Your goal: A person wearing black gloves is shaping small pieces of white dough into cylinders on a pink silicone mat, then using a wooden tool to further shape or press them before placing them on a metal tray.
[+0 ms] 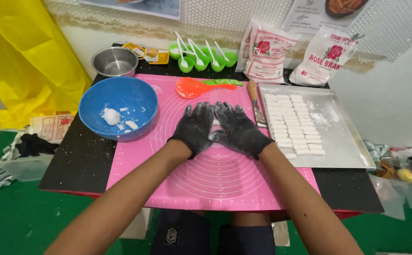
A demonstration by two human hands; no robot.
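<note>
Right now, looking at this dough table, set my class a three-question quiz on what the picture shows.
1. True or false: both hands wear dark gloves.
2. Which side of the pink mat holds the metal tray: left or right?
3. What lies inside the blue bowl?

Key
1. True: left hand and right hand are gloved, pressed side by side on the mat.
2. Right.
3. White dough lumps.

Two white flour bags (266,51) (327,56) with red rose emblems lean against the wall at the table's far right edge. Small yellow sachets (146,53) lie at the far edge beside a steel bowl (115,61). A pale packet (51,126) with a red mark sits off the left edge. Posters (135,5) (326,12) hang on the wall.
</note>
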